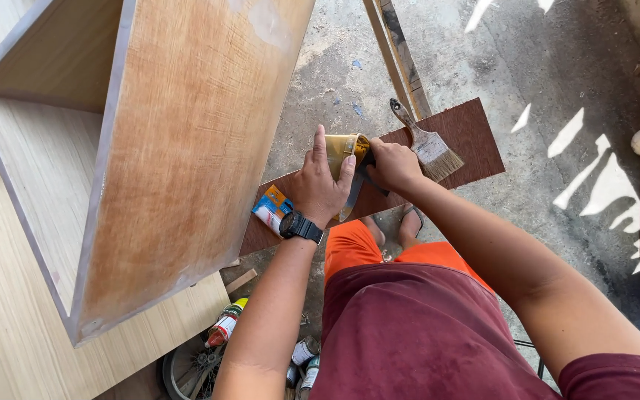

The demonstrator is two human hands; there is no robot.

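Note:
My left hand (321,185) grips a small yellow tin can (344,148) from the left side, thumb up along its rim. My right hand (392,164) is closed on a dark flat tool (352,194) at the can's right edge; its blade hangs down below the can. Both hands are held above a dark brown board (468,137) lying on the concrete floor. A wide paintbrush (427,144) with pale bristles rests on that board just right of my right hand. A black watch sits on my left wrist.
A large plywood cabinet (187,148) stands on a light wooden sheet (9,318) at the left. A small blue and orange packet (272,209) lies on the board. Spray cans (225,326) and a wheel sit near my legs. A wooden strip (401,55) lies beyond.

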